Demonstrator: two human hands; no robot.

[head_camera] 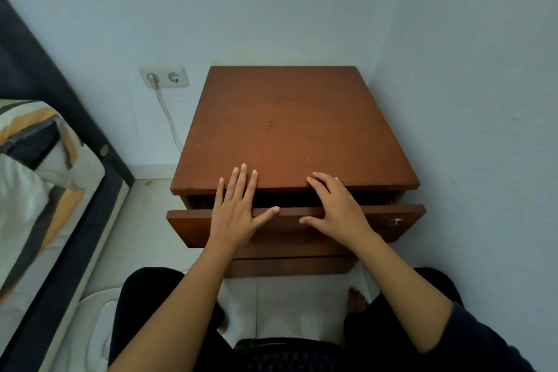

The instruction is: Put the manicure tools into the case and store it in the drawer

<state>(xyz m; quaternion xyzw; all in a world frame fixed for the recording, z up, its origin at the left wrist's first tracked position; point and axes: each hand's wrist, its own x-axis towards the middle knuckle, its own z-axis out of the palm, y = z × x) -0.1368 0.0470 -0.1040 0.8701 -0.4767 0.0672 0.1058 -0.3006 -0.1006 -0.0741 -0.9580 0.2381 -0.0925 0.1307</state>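
My left hand [234, 208] lies flat and open, fingers spread, across the gap between the top drawer [193, 225] front and the nightstand tabletop [296, 127]; fingertips rest on the tabletop edge, thumb on the drawer's top edge, gripping nothing. My right hand [338, 208] is open too, fingers bent a bit, fingertips on the tabletop edge, thumb down on the drawer front, holding nothing. The drawer is pulled out only a little, a narrow dark slot showing; can't see the inside, so can't tell where the manicure case is. Nightstand is square, smooth reddish-brown wood, matte, a few small specks. Small round metal lock [396, 222] on the drawer front's right end. White double wall socket [163, 77] with a plugged-in cord [169, 118] to the left. Bed [36, 166] with striped fabric at far left, dark frame. Pale tiled floor [271, 305] below.
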